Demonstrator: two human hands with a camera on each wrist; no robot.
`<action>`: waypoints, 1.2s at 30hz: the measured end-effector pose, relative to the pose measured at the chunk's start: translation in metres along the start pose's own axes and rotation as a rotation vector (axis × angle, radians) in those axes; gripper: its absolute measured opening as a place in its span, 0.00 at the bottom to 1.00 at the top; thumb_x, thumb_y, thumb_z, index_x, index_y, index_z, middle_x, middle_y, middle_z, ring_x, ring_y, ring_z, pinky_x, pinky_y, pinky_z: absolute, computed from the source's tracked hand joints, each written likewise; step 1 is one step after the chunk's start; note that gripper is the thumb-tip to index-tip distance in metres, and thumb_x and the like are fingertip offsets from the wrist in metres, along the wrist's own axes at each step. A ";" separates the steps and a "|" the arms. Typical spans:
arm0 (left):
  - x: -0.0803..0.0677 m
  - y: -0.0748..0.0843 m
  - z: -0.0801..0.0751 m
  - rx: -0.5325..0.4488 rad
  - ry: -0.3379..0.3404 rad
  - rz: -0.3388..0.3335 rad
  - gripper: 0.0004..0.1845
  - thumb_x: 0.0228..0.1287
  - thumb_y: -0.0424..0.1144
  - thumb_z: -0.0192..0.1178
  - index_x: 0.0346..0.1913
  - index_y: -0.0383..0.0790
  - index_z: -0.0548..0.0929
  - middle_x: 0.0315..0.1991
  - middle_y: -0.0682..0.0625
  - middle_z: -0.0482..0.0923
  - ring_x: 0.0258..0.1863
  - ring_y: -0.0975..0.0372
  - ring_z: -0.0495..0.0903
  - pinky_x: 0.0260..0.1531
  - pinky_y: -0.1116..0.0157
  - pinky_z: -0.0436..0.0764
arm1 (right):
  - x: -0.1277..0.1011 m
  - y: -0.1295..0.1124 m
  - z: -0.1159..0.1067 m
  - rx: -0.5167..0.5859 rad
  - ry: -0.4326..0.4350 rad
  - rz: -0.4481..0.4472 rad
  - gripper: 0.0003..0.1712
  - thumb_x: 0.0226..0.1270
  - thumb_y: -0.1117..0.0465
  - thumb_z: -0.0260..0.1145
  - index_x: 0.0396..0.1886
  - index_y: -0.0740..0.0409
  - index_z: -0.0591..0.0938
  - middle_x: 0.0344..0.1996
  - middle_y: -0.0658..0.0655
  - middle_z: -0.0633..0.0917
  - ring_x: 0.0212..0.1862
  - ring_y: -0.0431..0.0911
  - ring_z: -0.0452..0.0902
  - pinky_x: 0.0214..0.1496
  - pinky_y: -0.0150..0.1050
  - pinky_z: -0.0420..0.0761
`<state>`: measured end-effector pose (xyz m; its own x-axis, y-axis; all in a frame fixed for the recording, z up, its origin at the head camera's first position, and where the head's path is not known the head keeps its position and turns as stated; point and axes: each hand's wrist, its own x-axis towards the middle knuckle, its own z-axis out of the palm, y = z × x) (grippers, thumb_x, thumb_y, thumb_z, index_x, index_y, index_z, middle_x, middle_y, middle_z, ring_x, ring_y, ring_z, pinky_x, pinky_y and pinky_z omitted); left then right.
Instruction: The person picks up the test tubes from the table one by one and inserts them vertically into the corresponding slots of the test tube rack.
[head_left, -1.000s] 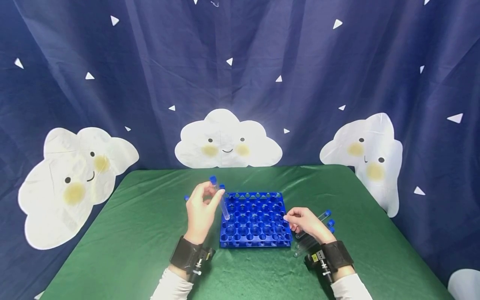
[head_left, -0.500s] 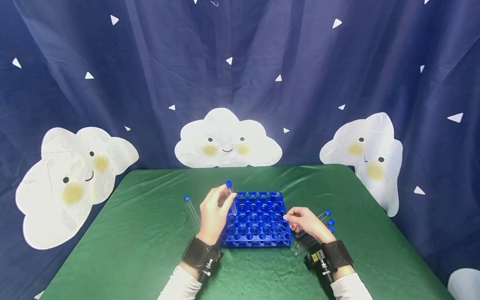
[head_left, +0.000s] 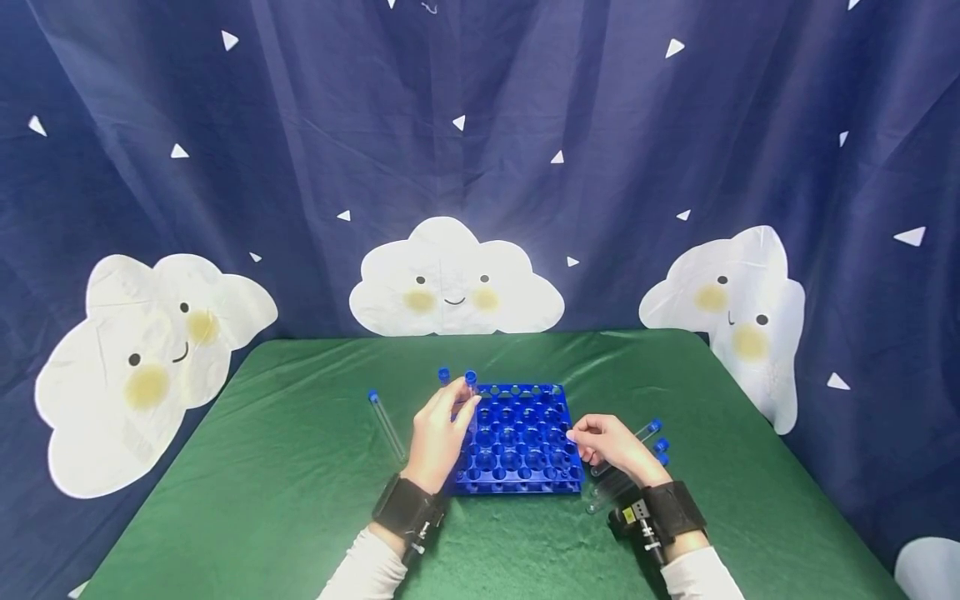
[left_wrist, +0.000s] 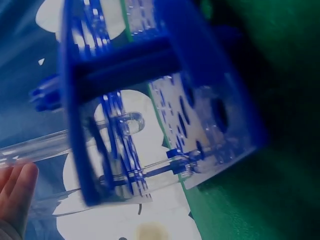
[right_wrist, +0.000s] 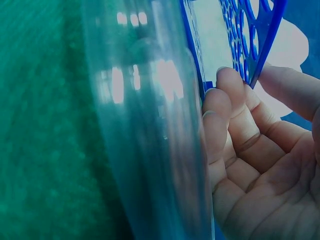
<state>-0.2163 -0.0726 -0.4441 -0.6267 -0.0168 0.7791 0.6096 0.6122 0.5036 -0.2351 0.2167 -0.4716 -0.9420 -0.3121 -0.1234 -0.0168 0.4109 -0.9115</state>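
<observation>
Loose tubes beside rack, both sides.

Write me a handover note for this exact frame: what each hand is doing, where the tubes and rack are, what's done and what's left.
Left hand: pinches a blue-capped test tube, upright, its lower end down in a hole at the far left of the blue tube rack.
Right hand: fingers curled on the rack's right edge, steadying it.
Done: another capped tube shows upright at the rack's far left corner.
Left: one loose tube lies on the green tablecloth left of the rack; several tubes lie to the right, beside the right hand. Most rack holes are empty.
</observation>
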 end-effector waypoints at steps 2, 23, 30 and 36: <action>-0.001 0.001 0.000 0.038 -0.004 0.002 0.14 0.60 0.33 0.67 0.49 0.36 0.81 0.37 0.46 0.86 0.36 0.58 0.88 0.40 0.69 0.86 | 0.000 0.000 0.000 -0.001 0.002 0.001 0.16 0.70 0.57 0.63 0.38 0.70 0.78 0.20 0.52 0.77 0.25 0.43 0.74 0.26 0.34 0.79; -0.004 0.001 0.002 0.115 -0.074 -0.065 0.16 0.62 0.35 0.66 0.52 0.35 0.80 0.41 0.44 0.88 0.38 0.58 0.88 0.38 0.65 0.86 | 0.001 0.001 0.000 0.004 -0.009 -0.002 0.17 0.70 0.57 0.63 0.38 0.71 0.78 0.21 0.52 0.77 0.25 0.43 0.74 0.26 0.34 0.78; -0.004 0.003 0.002 0.118 -0.097 -0.105 0.17 0.64 0.36 0.65 0.54 0.36 0.80 0.43 0.44 0.88 0.39 0.57 0.88 0.40 0.64 0.86 | 0.003 0.004 0.000 -0.002 -0.005 0.000 0.16 0.71 0.57 0.62 0.38 0.70 0.78 0.21 0.52 0.77 0.26 0.43 0.74 0.26 0.35 0.78; -0.004 0.006 0.000 0.118 -0.090 -0.110 0.18 0.64 0.36 0.64 0.56 0.36 0.79 0.42 0.44 0.87 0.37 0.57 0.88 0.38 0.64 0.87 | 0.002 0.004 -0.001 0.003 -0.015 -0.004 0.17 0.70 0.57 0.62 0.38 0.71 0.78 0.21 0.52 0.77 0.25 0.43 0.74 0.26 0.34 0.78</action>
<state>-0.2100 -0.0687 -0.4438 -0.7302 -0.0212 0.6829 0.4776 0.6989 0.5324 -0.2371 0.2182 -0.4750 -0.9369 -0.3263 -0.1254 -0.0197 0.4074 -0.9130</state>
